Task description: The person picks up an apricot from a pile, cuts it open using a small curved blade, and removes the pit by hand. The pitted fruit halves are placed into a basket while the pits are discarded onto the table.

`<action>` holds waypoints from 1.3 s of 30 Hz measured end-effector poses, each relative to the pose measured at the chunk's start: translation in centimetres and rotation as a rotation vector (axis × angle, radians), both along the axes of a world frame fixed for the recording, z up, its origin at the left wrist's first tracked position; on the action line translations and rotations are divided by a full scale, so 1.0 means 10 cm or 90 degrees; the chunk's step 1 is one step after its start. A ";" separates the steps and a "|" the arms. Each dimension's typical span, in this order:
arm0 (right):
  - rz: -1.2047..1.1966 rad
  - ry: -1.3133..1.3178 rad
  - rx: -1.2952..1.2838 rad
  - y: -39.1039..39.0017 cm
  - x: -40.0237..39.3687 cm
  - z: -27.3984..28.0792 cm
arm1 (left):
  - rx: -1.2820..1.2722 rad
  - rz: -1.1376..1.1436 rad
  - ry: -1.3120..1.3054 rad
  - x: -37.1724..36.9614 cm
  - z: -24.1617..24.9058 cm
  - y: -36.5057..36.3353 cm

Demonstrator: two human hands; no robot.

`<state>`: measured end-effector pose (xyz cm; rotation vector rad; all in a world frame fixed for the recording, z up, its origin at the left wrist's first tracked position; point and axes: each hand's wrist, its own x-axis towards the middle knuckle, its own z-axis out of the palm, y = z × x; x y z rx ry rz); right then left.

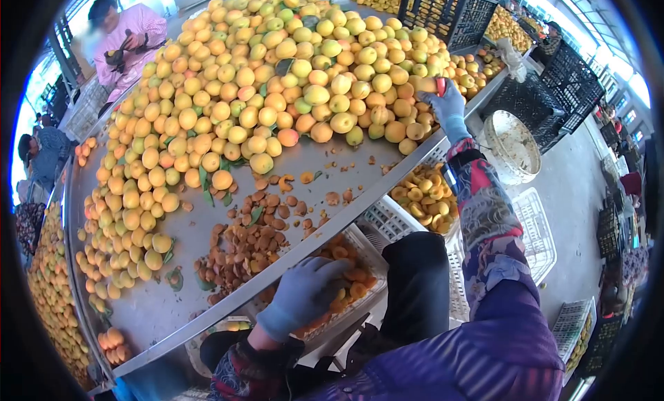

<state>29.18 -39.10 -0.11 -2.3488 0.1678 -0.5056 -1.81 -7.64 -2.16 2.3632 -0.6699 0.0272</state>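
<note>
We see the right hand point(449, 107) in a gray glove, up at the near edge of the big pile of fruit point(277, 110). Its fingers are bent beside a fruit, with a bit of red at their tips, but we can't tell if they grip anything. Most of the pile lies to the left of those fingers, spread over the metal worktop point(325, 162). The left hand point(301, 297) is much lower, over the cut fruit point(357, 290) just under the worktop's edge. Its fingers are curled, and we can't tell if they hold a piece. Just past the left fingers, up on the worktop, we find a heap of brown pits point(242, 245). Below the right fingers, more cut fruit fills a white crate point(400, 220). To the right of those fingers, we spot a white bucket point(492, 152) and, farther off, a black crate point(573, 83).
</note>
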 end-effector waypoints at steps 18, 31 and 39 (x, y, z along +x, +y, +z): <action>0.891 0.219 0.537 2.08 -2.06 0.31 | -1.090 0.081 0.225 0.08 0.31 0.45; 0.789 0.210 0.469 2.36 -2.38 0.25 | -1.087 0.137 0.133 0.11 0.27 0.90; 0.816 0.193 0.414 2.25 -2.33 0.11 | -1.017 0.099 0.118 0.16 0.24 0.85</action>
